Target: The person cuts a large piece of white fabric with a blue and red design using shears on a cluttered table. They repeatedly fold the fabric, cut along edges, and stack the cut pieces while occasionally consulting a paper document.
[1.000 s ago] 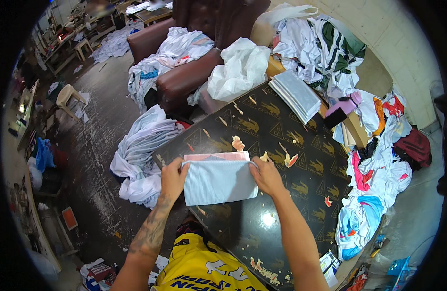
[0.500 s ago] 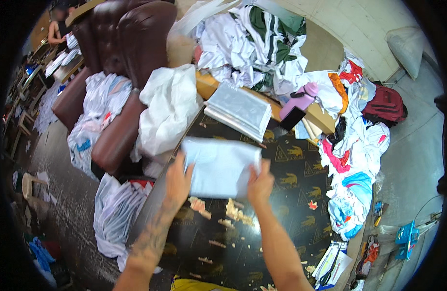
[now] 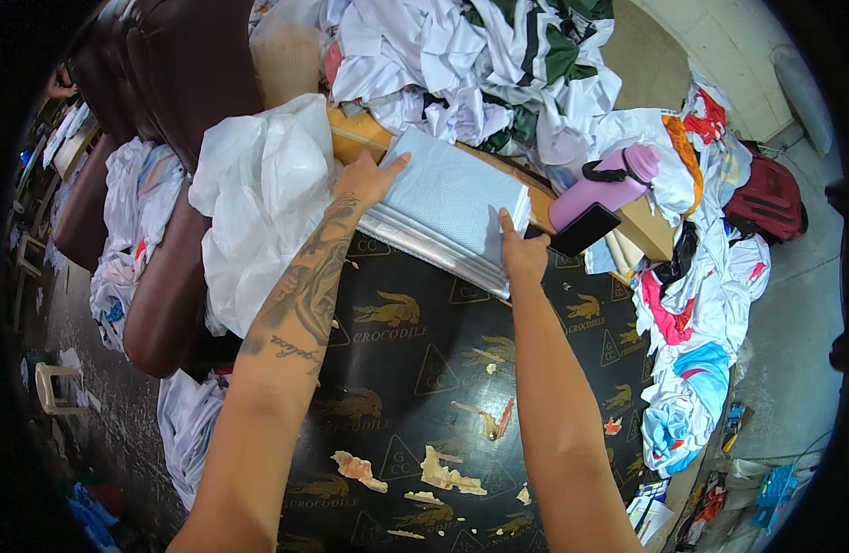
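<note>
A flat, folded light-blue cloth [image 3: 454, 192] with a fine pattern lies on top of a stack of flat, silvery plastic-wrapped packs [image 3: 434, 256] at the far side of the dark table. My left hand [image 3: 373, 179] grips its left edge, the thumb on top. At the right edge my right hand [image 3: 524, 251] holds it, also thumb on top; the fingers beneath are partly hidden. Just right of that hand are a black phone [image 3: 586, 229] and a lilac bottle [image 3: 604, 189] with a black strap.
Torn scraps [image 3: 450, 474] lie on the black printed tabletop [image 3: 388, 424]. White and green garments [image 3: 526, 83] are heaped behind, with more clothes [image 3: 687, 369] along the right. To the left are a white plastic bag [image 3: 259, 198] and a brown armchair [image 3: 162, 286]. A maroon backpack [image 3: 766, 195] sits far right.
Both hands have carried the light-blue cloth forward from above the middle of the table onto the stack of packs. The view has shifted too.
</note>
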Demonstrator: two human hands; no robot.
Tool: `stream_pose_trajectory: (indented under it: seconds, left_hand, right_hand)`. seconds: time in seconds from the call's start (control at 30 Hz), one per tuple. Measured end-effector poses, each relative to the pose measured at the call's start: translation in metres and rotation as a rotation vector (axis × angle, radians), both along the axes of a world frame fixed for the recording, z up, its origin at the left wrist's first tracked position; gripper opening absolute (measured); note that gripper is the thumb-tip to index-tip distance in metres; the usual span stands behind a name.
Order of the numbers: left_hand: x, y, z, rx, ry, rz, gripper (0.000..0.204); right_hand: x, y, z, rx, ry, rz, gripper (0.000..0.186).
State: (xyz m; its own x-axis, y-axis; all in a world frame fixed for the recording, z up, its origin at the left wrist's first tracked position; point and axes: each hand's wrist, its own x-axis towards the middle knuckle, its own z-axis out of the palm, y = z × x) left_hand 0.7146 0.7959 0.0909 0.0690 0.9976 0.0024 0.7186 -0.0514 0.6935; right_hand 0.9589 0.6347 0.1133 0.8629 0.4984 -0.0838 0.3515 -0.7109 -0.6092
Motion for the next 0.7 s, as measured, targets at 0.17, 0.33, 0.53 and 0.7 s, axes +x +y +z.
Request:
stream_pose_trajectory:
  seconds: [0.17, 0.33, 0.53, 0.7]
  left_hand:
    - [0.013, -0.035, 0.003, -0.151, -0.051, -0.096, 0.088]
    - [0.002, -0.08, 0.011, -0.212, -0.152, 0.065, 0.098]
    - [-0.065, -0.204, 0.025, -0.389, -0.222, 0.014, 0.099]
    - [-0.147, -0.395, 0.003, -0.31, -0.544, 0.203, 0.102]
  right_hand:
    - [0.021, 0.002, -0.014, -0.037, 0.231, 0.18, 0.121]
    - [0.033, -0.021, -0.017, 0.118, 0.696, 0.226, 0.098]
    - [0.004, -0.121, -0.019, 0.006, 0.661, 0.345, 0.082]
    - [-0.081, -0.24, -0.016, 0.0, 0.424, 0.612, 0.061]
